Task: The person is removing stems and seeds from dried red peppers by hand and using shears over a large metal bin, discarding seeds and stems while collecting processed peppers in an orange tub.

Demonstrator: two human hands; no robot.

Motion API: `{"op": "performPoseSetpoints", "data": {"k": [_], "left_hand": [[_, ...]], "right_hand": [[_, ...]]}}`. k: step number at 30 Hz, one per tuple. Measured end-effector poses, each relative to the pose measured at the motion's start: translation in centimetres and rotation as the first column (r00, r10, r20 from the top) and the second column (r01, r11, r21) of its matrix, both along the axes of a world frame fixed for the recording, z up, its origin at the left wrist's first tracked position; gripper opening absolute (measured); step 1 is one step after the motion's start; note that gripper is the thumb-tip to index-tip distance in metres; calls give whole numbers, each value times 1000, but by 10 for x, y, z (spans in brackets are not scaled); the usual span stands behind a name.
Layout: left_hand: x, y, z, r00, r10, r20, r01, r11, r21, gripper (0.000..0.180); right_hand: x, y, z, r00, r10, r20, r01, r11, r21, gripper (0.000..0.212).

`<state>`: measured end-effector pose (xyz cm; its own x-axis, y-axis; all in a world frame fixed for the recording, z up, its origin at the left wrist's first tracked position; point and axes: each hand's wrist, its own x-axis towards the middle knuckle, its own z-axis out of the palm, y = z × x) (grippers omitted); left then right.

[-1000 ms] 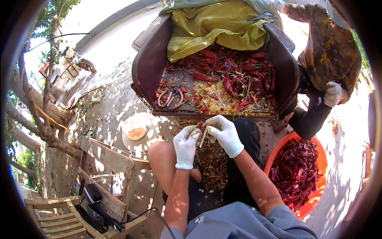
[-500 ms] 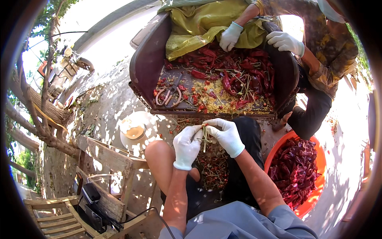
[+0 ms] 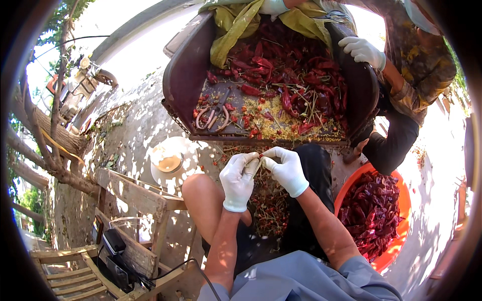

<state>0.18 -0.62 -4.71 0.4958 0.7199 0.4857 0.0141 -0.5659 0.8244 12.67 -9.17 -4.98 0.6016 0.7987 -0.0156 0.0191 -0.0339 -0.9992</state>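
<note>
My left hand (image 3: 237, 181), in a white glove, pinches with thumb and fingers just in front of the cart's edge. My right hand (image 3: 288, 173), gloved alike, meets it fingertip to fingertip. A small red chili piece (image 3: 261, 156) shows between the fingertips; most of it is hidden by them. Under my hands, between my legs, lies a heap of chili stems (image 3: 271, 213) with red bits. Ahead, the dark cart (image 3: 187, 83) holds dried red chilies (image 3: 281, 65), scattered yellow seeds (image 3: 273, 123) and scissors (image 3: 217, 114).
An orange tub (image 3: 406, 210) filled with dark red chilies stands at my right. Opposite, a co-worker's gloved hand (image 3: 364, 51) rests on the cart's side, near a yellow-green sack (image 3: 228, 30). A pale round container (image 3: 168, 161) and wooden chair (image 3: 135, 200) are at my left.
The pale stems held between my fingertips no longer show; a red bit does. The co-worker's other hand has pulled the sack back toward the far side, uncovering more chilies.
</note>
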Motion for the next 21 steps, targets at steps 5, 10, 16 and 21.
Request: {"op": "performPoseSetpoints", "data": {"k": [5, 10, 16, 21], "left_hand": [[4, -5, -5, 982, 31, 189, 105, 737, -668, 14], [5, -2, 3, 970, 119, 210, 72, 687, -723, 15], [6, -3, -3, 987, 121, 105, -52, 860, -508, 18], [1, -3, -8, 1000, 24, 8, -22, 980, -198, 17]], "right_hand": [[4, -4, 7, 922, 73, -380, -84, 996, -12, 16], [3, 1, -1, 866, 104, -489, -89, 995, 53, 18], [-12, 0, -1, 976, 88, -200, -85, 996, 23, 24], [-15, 0, -3, 997, -42, -68, 43, 999, 19, 20]]}}
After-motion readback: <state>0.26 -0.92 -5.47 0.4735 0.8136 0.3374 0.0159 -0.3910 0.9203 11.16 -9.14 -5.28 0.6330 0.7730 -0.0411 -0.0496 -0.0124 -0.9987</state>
